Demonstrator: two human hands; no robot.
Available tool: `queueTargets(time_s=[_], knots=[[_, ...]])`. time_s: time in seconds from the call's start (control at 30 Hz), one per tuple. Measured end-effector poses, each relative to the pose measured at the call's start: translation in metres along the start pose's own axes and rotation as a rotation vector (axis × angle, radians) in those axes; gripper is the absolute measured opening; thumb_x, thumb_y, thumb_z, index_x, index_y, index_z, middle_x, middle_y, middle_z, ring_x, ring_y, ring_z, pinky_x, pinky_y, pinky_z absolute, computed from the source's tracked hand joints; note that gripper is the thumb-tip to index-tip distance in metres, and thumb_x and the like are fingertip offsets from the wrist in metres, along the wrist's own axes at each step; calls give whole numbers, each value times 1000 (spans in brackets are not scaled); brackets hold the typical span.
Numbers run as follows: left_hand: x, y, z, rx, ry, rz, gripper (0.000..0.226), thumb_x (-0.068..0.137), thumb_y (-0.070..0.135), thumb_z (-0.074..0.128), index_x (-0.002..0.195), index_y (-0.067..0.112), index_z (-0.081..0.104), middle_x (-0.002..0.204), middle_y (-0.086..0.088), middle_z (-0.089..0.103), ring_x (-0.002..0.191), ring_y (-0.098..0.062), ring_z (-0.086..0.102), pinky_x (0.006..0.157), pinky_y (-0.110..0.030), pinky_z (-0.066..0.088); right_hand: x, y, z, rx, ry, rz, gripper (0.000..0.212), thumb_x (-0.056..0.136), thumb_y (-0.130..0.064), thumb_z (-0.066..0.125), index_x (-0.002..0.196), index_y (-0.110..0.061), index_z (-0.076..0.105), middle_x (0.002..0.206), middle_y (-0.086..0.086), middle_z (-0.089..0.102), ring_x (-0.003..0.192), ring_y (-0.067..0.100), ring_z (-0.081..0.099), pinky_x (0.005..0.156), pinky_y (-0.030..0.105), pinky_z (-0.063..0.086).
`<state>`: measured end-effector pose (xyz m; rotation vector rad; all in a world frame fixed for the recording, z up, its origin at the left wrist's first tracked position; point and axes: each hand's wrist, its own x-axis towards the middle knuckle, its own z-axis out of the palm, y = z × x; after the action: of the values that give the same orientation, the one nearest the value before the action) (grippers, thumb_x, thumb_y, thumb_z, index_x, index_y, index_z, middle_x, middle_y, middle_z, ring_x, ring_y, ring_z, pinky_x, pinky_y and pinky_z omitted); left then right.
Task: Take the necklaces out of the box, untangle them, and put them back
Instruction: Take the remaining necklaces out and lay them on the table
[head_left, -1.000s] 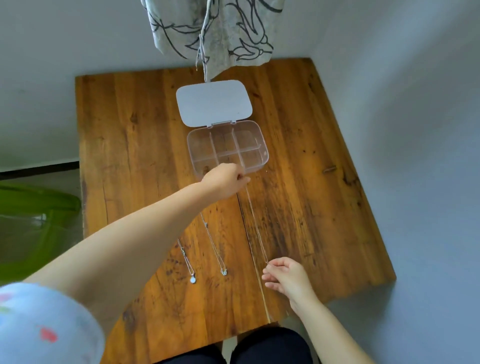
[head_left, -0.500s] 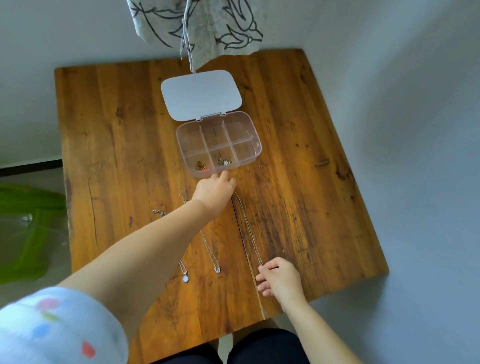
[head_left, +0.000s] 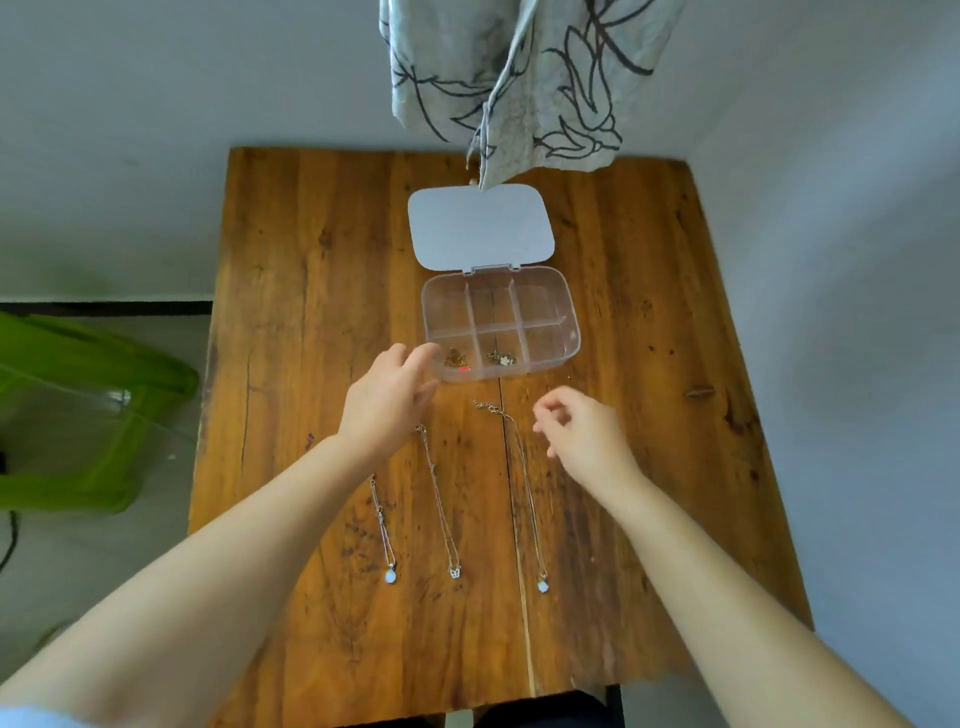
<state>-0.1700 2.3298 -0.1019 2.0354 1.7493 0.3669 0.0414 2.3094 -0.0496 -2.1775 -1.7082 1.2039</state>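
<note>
Wooden counter in a grey-walled corner; patterned cloth hangs over its far edge, tip overlapping the open lid. Green plastic stool off the left edge. Clear compartment box mid-counter, tangled pieces in its near cells. Left hand at the box's near-left corner, fingers loosely spread, empty. Right hand beside it, fingers loosely curled, empty, motion-blurred. Three necklaces lie straightened toward the near edge.

Soft, even daylight, faint shadows; wide-angle lens bends the edges, and motion slightly blurs the right hand.
</note>
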Motion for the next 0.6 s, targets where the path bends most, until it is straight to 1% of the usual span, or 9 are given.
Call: queueTargets(time_s=[0.07, 0.1, 0.13, 0.2, 0.3, 0.37, 0.43, 0.53, 0.6], knots=[[4, -4, 3, 5, 1, 23, 31, 90, 16, 57, 120, 13, 52, 114, -12, 56, 92, -29, 57, 61, -33, 46, 33, -28, -5, -134, -62, -205, 25, 98, -19, 45, 113, -15, 64, 115, 2, 67, 90, 16, 64, 77, 26, 50], [6, -5, 4, -8, 14, 29, 27, 88, 15, 59, 115, 13, 55, 115, -12, 56, 92, -30, 58, 61, -34, 47, 48, -40, -4, -215, -107, -285, 28, 98, -18, 42, 118, -15, 63, 122, 2, 63, 102, 18, 62, 85, 28, 50], [8, -5, 5, -24, 33, 32, 23, 87, 14, 60, 110, 12, 57, 115, -11, 57, 91, -29, 58, 60, -34, 47, 62, -49, -1, -303, -161, -344, 31, 98, -16, 40, 121, -16, 61, 127, 3, 60, 110, 20, 59, 90, 32, 50], [12, -6, 7, -44, 58, 28, 17, 87, 15, 60, 103, 13, 58, 114, -9, 58, 90, -29, 59, 59, -34, 47, 86, -60, 6, -491, -273, -415, 37, 96, -12, 38, 128, -18, 56, 133, 4, 56, 117, 24, 55, 95, 41, 49], [17, -9, 7, -37, 74, 45, 15, 88, 19, 60, 102, 13, 60, 115, -9, 59, 94, -29, 58, 60, -37, 50, 107, -69, 14, -720, -403, -455, 41, 93, -10, 41, 132, -19, 53, 133, 7, 57, 116, 28, 56, 93, 43, 50], [17, -12, 6, -33, 71, 48, 17, 88, 23, 59, 103, 14, 60, 116, -8, 59, 96, -29, 58, 62, -40, 52, 111, -77, 17, -834, -472, -465, 37, 93, -12, 41, 127, -17, 55, 124, 8, 61, 105, 28, 59, 83, 39, 52], [18, -16, 6, -24, 61, 38, 19, 89, 25, 58, 105, 16, 60, 118, -7, 59, 99, -29, 57, 62, -41, 53, 112, -84, 21, -906, -513, -487, 34, 94, -14, 40, 124, -15, 56, 118, 8, 61, 96, 27, 58, 73, 36, 48], [19, -18, 5, -6, 64, 37, 20, 88, 23, 60, 106, 16, 61, 118, -7, 60, 100, -28, 58, 62, -40, 53, 112, -90, 24, -960, -556, -497, 34, 94, -18, 39, 123, -15, 55, 117, 7, 60, 100, 28, 59, 76, 38, 50], [19, -20, 5, -4, 65, 42, 19, 88, 22, 60, 106, 15, 61, 116, -7, 61, 99, -29, 59, 62, -41, 54, 112, -92, 25, -963, -568, -475, 32, 92, -17, 40, 120, -14, 57, 113, 7, 62, 98, 27, 60, 75, 37, 51]])
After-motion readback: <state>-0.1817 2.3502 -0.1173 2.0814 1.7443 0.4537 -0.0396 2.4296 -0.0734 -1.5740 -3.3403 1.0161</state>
